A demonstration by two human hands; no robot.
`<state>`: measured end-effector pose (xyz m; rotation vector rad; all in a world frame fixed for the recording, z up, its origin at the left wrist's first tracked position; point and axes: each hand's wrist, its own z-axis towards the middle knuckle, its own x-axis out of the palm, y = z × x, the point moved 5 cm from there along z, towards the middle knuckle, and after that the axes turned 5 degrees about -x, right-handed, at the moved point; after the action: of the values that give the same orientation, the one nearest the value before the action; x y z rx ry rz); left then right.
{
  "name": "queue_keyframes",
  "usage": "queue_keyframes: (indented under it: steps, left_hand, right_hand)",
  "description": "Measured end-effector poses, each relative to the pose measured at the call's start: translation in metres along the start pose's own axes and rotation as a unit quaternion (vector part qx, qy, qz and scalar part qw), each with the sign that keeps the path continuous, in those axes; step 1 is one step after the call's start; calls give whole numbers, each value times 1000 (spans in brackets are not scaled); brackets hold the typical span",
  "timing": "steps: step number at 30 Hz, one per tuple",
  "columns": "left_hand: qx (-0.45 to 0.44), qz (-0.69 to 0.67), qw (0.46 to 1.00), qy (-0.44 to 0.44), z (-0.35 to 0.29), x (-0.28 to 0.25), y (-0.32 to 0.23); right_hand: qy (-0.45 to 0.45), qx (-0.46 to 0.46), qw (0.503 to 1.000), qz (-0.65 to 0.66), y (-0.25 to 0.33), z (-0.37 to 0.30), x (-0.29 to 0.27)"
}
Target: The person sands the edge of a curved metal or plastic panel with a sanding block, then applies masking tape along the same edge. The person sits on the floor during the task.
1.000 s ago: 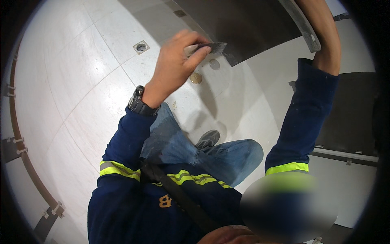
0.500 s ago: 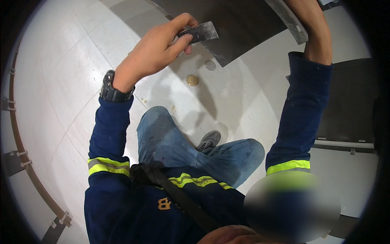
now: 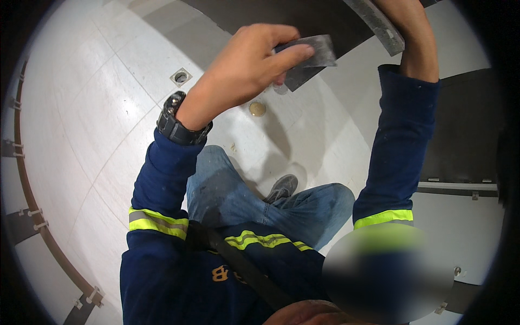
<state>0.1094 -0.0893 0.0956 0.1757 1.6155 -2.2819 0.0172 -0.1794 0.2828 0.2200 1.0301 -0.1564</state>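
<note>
My left hand (image 3: 252, 62), with a black watch at its wrist, is closed on a putty knife (image 3: 319, 51). The knife's flat grey blade, smeared with pale residue, points right over the corner of a large dark panel (image 3: 244, 16). My right hand (image 3: 403, 11) runs past the upper edge of the picture, so its fingers are hidden. Alongside that wrist lies a long grey flat tool or strip (image 3: 379, 30), its face scuffed and dusty; how it is held does not show.
Pale tiled floor (image 3: 81, 124) spreads to the left, with a square drain (image 3: 181, 77) and a round brass-coloured cap (image 3: 257, 109). My bent legs (image 3: 227, 184) are below. Dark and white panels (image 3: 460, 124) with small metal fittings stand to the right, a curved brown edge (image 3: 32, 195) far left.
My left hand has moved right with the putty knife, uncovering the square floor drain. My right forearm and the grey strip have shifted slightly left and up.
</note>
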Motion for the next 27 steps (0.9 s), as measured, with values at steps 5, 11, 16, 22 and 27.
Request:
queue_keyframes:
  steps: [5, 11, 16, 22, 27]
  left_hand:
    - [-89, 62, 993, 42, -10, 1, -11]
    - [82, -18, 996, -39, -1, 1, -17]
    - [-1, -28, 1000, 11, 9, -5, -49]
    - [-2, -138, 967, 213, 33, -4, -63]
    - [-22, -51, 998, 15, 3, 4, -13]
  right_hand:
    - [-11, -7, 1000, -20, 5, 0, 2]
    - [-5, 21, 1000, -4, 1, 0, 1]
    - [-7, 15, 1000, -4, -1, -2, 1]
    - [1, 48, 999, 18, -8, -5, 4]
    - [-8, 26, 1000, -14, -9, -4, 2]
